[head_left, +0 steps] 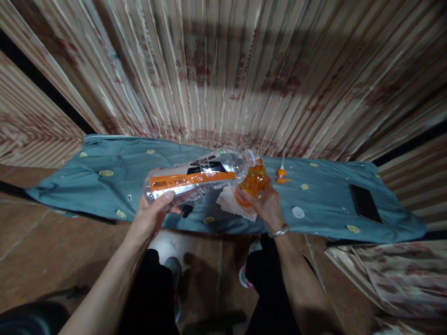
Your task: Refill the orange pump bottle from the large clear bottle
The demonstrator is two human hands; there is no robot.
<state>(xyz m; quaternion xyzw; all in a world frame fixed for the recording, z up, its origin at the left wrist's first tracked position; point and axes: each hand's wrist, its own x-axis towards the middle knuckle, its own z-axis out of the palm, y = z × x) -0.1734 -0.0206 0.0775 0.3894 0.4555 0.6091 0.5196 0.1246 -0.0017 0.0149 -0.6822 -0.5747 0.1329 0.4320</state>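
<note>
The bare left forearm (111,267) reaches in from the near left, the left grip (152,214) closed, thumb on top and angled toward the far right. The bare right forearm (302,274) slants from the near right, the right grip (268,204) curled inward.
</note>
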